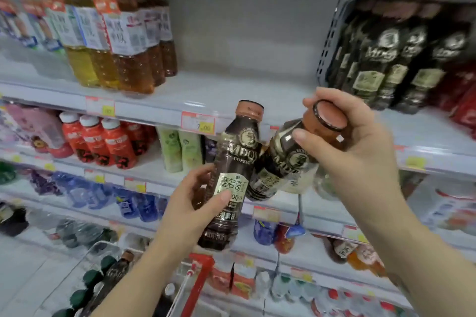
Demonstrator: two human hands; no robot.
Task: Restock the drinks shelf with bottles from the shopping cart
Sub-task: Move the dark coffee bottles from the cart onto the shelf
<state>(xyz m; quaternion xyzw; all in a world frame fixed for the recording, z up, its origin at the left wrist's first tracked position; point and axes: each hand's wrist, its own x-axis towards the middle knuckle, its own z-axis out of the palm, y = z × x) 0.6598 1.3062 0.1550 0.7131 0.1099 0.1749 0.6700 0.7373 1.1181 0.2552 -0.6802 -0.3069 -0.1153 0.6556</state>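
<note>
Nearest to you, at the bottom of the view, the shopping cart (pixel 144 283) with its red handle still had several bottles in it, dark caps up, so more stock was left to move.

Above it, your left hand (pixel 190 211) was closed around the lower body of a dark coffee bottle (pixel 233 167). This bottle stood almost upright: its long axis ran bottom to top, a little tilted to the right, and the brown cap pointed up toward the shelf.

Your right hand (pixel 345 141) gripped a second coffee bottle (pixel 283 162) at the neck, the fingers wrapped around its cap. This one was strongly tilted: the cap pointed up and right toward you, and the base went down and left. The two bottles were just beside each other, maybe touching at the shoulder; I cannot tell for sure.

Behind the hands, the middle shelf (pixel 231 90) had a bare gap between the tea bottles (pixel 128 41) on the left and the same dark coffee bottles (pixel 391 59) in a crate on the right. I judge the task was in progress: both bottles were held in the air, not yet placed, and the gap was still unfilled.
</note>
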